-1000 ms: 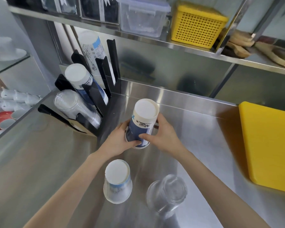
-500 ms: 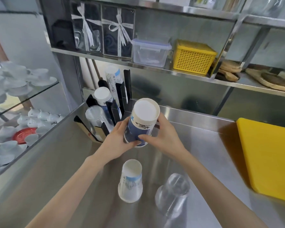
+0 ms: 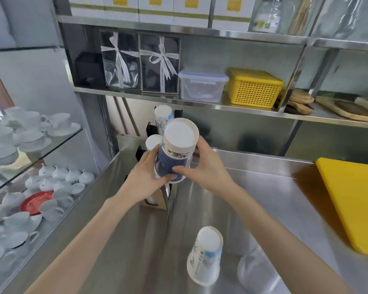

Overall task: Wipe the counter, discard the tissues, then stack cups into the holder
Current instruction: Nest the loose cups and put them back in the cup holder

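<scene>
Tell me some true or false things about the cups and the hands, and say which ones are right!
1. Both hands hold the blue cup. True: the left hand and right hand grip it.
2. The blue cup is upside down. True: its base faces up.
3. The basket on the shelf is red. False: it is yellow.
4. A white cup stands upside down on the counter. True.
5. The yellow board lies left of the hands. False: it lies to their right.
6. The holder is empty. False: cups already sit in it.
</scene>
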`<act>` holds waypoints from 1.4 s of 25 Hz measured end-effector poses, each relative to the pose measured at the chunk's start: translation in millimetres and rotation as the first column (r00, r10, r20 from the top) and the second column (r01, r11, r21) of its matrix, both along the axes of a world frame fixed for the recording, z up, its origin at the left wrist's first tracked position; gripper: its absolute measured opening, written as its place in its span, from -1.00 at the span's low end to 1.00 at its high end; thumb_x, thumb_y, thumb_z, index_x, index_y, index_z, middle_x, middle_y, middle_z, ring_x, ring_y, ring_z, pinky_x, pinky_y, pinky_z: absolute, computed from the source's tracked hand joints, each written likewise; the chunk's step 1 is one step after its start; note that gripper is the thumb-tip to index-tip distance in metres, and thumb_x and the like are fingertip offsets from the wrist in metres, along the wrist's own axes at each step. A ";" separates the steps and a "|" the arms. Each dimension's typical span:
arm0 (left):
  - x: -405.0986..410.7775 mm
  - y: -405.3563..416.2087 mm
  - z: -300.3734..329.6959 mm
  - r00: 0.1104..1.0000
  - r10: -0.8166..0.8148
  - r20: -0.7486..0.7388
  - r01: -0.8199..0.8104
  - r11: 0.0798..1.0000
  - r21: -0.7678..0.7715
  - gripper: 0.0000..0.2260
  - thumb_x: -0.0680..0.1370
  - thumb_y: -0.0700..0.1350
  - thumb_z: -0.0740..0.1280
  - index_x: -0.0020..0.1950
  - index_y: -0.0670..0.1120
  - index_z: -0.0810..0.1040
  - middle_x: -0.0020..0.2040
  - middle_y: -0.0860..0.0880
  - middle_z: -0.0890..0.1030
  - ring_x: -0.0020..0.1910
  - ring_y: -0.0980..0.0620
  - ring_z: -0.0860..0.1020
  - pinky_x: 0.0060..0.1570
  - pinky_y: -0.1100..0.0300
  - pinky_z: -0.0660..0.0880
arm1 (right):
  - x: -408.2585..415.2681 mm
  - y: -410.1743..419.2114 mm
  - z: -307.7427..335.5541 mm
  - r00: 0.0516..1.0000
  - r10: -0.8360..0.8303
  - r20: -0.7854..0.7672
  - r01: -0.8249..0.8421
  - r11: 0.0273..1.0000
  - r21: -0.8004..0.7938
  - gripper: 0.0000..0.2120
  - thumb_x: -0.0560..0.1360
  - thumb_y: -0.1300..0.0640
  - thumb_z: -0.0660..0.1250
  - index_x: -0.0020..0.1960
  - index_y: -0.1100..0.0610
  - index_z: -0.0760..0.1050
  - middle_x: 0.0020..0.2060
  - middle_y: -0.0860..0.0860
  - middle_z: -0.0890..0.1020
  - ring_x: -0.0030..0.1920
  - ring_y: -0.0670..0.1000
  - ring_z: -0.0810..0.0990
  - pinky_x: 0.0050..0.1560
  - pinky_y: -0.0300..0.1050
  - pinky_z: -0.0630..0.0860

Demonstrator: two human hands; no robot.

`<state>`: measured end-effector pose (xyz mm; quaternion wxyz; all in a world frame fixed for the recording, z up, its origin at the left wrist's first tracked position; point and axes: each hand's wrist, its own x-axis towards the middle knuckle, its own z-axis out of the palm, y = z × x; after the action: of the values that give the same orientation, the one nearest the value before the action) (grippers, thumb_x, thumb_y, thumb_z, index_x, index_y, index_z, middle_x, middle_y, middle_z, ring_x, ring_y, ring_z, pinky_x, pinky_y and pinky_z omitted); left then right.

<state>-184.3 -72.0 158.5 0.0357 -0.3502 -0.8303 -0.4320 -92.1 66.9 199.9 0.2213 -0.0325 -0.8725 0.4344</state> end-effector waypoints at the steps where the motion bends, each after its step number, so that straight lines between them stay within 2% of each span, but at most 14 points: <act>1: -8.8 -4.4 2.3 1.000 0.001 -0.004 -0.001 1.000 0.000 -0.36 0.34 0.05 0.44 0.34 0.02 0.24 0.26 -0.03 0.44 0.20 -0.01 0.44 0.05 0.18 0.33 | -8.2 -4.4 1.9 1.000 -0.002 -0.010 0.002 1.000 0.012 -0.28 0.27 0.10 0.49 0.33 -0.03 0.22 0.28 -0.04 0.46 0.24 -0.02 0.45 0.24 0.02 0.47; 4: -38.2 -15.3 9.8 1.000 -0.008 -0.014 0.008 1.000 -0.007 -0.34 0.35 0.06 0.44 0.35 0.00 0.23 0.27 -0.06 0.44 0.22 -0.05 0.44 0.12 0.11 0.39 | -35.2 -15.1 9.2 0.999 0.006 -0.045 -0.005 1.000 0.028 -0.30 0.27 0.11 0.48 0.32 0.00 0.23 0.26 -0.02 0.47 0.20 -0.04 0.46 0.19 -0.08 0.47; 6: -56.9 -18.4 14.2 1.000 -0.018 -0.023 0.018 1.000 -0.008 -0.36 0.35 0.06 0.43 0.35 0.01 0.23 0.29 -0.05 0.43 0.23 -0.04 0.43 0.13 0.15 0.36 | -53.3 -18.6 13.5 0.998 0.001 -0.059 0.002 0.999 0.049 -0.31 0.27 0.11 0.48 0.31 0.02 0.24 0.24 -0.01 0.48 0.15 -0.08 0.45 0.13 -0.16 0.45; 15: -118.6 -3.7 12.3 0.996 -0.073 0.057 0.074 0.997 -0.009 -0.37 0.37 0.00 0.44 0.35 -0.02 0.24 0.32 -0.07 0.42 0.25 -0.05 0.44 0.14 0.14 0.36 | -117.7 -7.2 9.0 0.998 -0.058 -0.022 0.060 0.996 0.073 -0.32 0.28 0.12 0.47 0.32 0.03 0.25 0.24 -0.01 0.48 0.11 -0.11 0.43 0.10 -0.20 0.41; 19: -130.4 6.3 9.5 0.994 -0.083 0.075 0.081 0.997 0.017 -0.35 0.37 -0.01 0.44 0.37 -0.02 0.21 0.33 -0.06 0.42 0.25 -0.04 0.44 0.16 0.13 0.38 | -132.2 2.8 8.4 0.997 -0.068 -0.027 0.071 0.989 0.130 -0.31 0.28 0.09 0.47 0.32 0.03 0.24 0.24 0.00 0.47 0.10 -0.12 0.41 0.04 -0.28 0.36; 24: -140.0 19.7 -2.5 0.987 -0.096 0.129 0.106 0.991 -0.079 -0.30 0.38 -0.03 0.43 0.41 -0.08 0.15 0.40 -0.10 0.36 0.33 -0.10 0.38 0.31 -0.03 0.36 | -140.6 11.8 -9.3 0.996 -0.085 0.025 0.082 0.990 0.117 -0.32 0.29 0.12 0.48 0.31 0.06 0.24 0.23 0.01 0.48 0.12 -0.07 0.45 0.08 -0.22 0.39; 28: -146.2 24.4 -11.8 0.982 -0.098 0.161 0.116 0.987 -0.108 -0.30 0.37 -0.06 0.44 0.41 -0.10 0.16 0.38 -0.12 0.37 0.32 -0.11 0.39 0.30 0.00 0.36 | -147.5 18.3 -27.2 0.995 -0.086 0.049 0.081 0.993 0.084 -0.33 0.28 0.11 0.48 0.30 0.03 0.25 0.24 -0.03 0.48 0.09 -0.15 0.41 0.06 -0.29 0.36; 30: -147.3 22.7 -14.6 0.985 -0.098 0.141 0.115 0.986 -0.118 -0.30 0.38 -0.06 0.43 0.42 -0.09 0.16 0.38 -0.13 0.37 0.31 -0.10 0.40 0.28 0.03 0.36 | -151.5 19.2 -36.6 0.994 -0.077 0.081 0.071 0.995 0.071 -0.33 0.27 0.14 0.49 0.30 0.04 0.26 0.23 -0.03 0.49 0.10 -0.13 0.43 0.04 -0.36 0.35; 33: -146.3 19.1 -17.6 0.988 -0.111 0.108 0.125 0.982 -0.141 -0.34 0.40 -0.08 0.41 0.41 -0.08 0.17 0.36 -0.13 0.40 0.30 -0.11 0.42 0.26 0.01 0.38 | -156.2 18.1 -50.4 0.990 -0.075 0.116 0.069 0.996 0.055 -0.30 0.28 0.19 0.48 0.32 0.08 0.23 0.24 0.01 0.48 0.11 -0.11 0.41 -0.11 -0.63 0.29; 35: -145.6 15.2 -17.5 0.987 -0.109 0.118 0.125 0.983 -0.138 -0.37 0.42 -0.11 0.40 0.40 -0.08 0.19 0.35 -0.12 0.41 0.28 -0.09 0.43 0.26 0.03 0.38 | -158.1 17.9 -54.5 0.986 -0.072 0.149 0.064 0.996 0.057 -0.24 0.30 0.22 0.47 0.37 0.10 0.15 0.28 0.03 0.45 0.14 -0.09 0.39 -0.10 -0.64 0.22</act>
<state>-329.9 -56.7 141.0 -0.0610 -0.3759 -0.8381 -0.3905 -250.2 84.8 145.4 0.1701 -0.0892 -0.8961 0.4000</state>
